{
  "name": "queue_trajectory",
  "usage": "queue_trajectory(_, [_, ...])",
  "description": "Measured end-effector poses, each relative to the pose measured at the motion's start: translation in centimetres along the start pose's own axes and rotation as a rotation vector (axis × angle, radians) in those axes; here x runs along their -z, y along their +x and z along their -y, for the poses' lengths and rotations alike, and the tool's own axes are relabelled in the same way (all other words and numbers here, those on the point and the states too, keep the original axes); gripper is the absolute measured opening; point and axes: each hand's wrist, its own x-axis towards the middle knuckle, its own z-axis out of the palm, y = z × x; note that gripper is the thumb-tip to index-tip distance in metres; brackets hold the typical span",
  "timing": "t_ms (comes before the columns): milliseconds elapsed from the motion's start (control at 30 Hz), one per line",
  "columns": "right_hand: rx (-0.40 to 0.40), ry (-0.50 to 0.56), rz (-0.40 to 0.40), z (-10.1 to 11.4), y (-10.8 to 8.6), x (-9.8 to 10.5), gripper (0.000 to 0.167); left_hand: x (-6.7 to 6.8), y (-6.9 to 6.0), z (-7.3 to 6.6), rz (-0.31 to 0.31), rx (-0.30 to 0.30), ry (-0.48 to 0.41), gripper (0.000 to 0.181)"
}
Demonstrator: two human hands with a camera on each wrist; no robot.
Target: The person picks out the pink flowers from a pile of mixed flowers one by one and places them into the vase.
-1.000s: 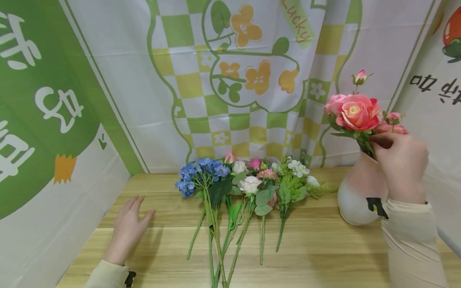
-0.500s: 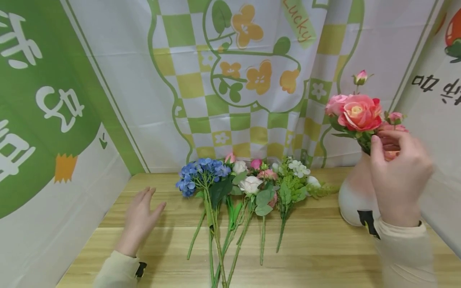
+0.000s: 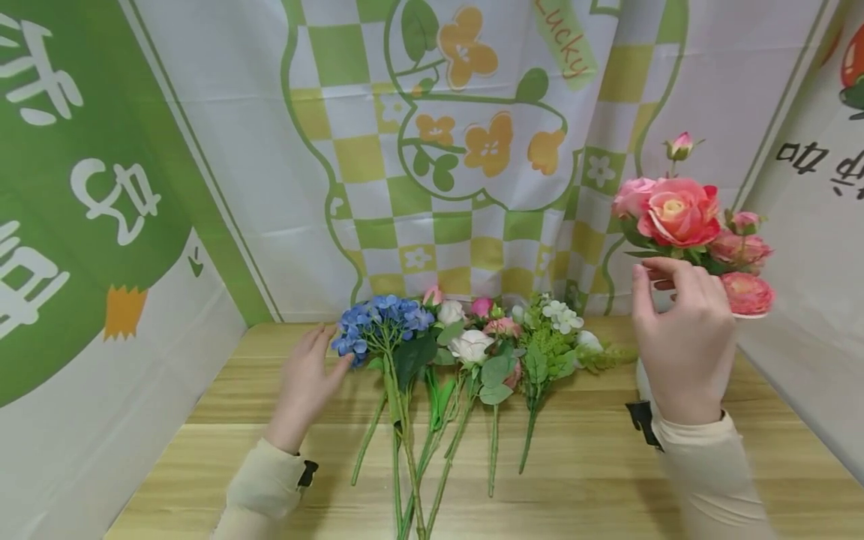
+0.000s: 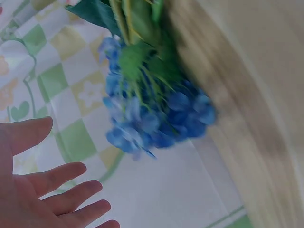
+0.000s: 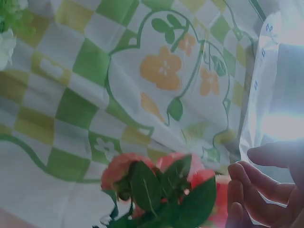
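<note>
The left hand (image 3: 307,386), fingers spread, is beside the blue hydrangea (image 3: 385,322); in the left wrist view a gap separates the hand (image 4: 52,190) from the blue petals (image 4: 156,118). The right hand (image 3: 688,337) is raised in front of the vase (image 3: 643,381), hiding most of it, with thumb and fingers loosely bent and nothing seen between them. Pink and coral roses (image 3: 680,212) stand in the vase. In the right wrist view the hand (image 5: 266,185) is beside the roses (image 5: 128,171), holding none.
Right of the hydrangea lie white roses (image 3: 471,346), pink flowers (image 3: 502,327) and a green sprig with white blossoms (image 3: 560,316), stems pointing toward the front of the wooden table (image 3: 574,495). A patterned cloth (image 3: 466,247) hangs behind.
The left hand has moved right and away from the viewer, up to the hydrangea. The right hand has let go at the roses and moved left, uncovering the lower pink blooms.
</note>
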Motion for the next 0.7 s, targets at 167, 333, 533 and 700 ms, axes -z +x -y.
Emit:
queue_trajectory(167, [0.012,0.032,0.068,0.5,-0.8,-1.5,0.028,-0.7,1.0,-1.9,-0.015,-0.044,-0.038,0.058])
queue_trajectory(333, [-0.019,0.059,0.134,0.6,-1.4,-2.9,0.025,-1.3,1.9,-3.7,-0.025,-0.062,-0.072,0.059])
queue_trajectory(533, [-0.077,0.072,0.203,0.5,-2.0,-4.1,0.026,-1.6,2.6,-5.8,-0.03,-0.063,-0.122,0.059])
queue_trajectory(700, [-0.103,0.083,0.23,0.5,-2.3,-4.9,0.026,-2.2,3.1,-7.5,-0.009,-0.042,-0.173,0.057])
